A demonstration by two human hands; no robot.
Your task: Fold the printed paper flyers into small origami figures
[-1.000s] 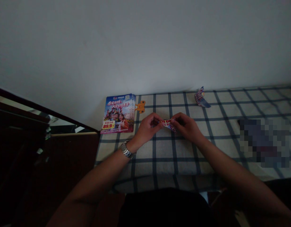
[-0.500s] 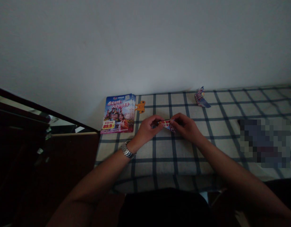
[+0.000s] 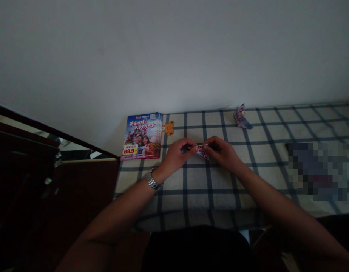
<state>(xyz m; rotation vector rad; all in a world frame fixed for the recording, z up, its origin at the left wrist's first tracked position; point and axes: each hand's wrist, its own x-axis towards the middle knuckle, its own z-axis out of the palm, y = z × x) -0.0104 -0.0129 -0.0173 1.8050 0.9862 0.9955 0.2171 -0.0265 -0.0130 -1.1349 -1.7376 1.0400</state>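
Both of my hands pinch a small folded piece of printed paper (image 3: 201, 149) just above the checked cloth. My left hand (image 3: 176, 155), with a metal watch (image 3: 151, 180) on its wrist, grips the paper's left end with closed fingers. My right hand (image 3: 223, 153) grips the right end, fingers curled. The paper shows red, white and purple print and is mostly covered by my fingertips.
A stack of colourful flyers (image 3: 142, 134) lies at the far left corner of the checked cloth (image 3: 197, 181), beside an orange bear-shaped item (image 3: 168, 127). Another folded paper piece (image 3: 241, 116) sits by the wall. A blurred dark patch (image 3: 317, 170) lies right. Dark wooden furniture (image 3: 50, 181) stands left.
My fingertips have drawn slightly closer together over the folded paper, so less of it shows. The arms and everything else have stayed where they were.
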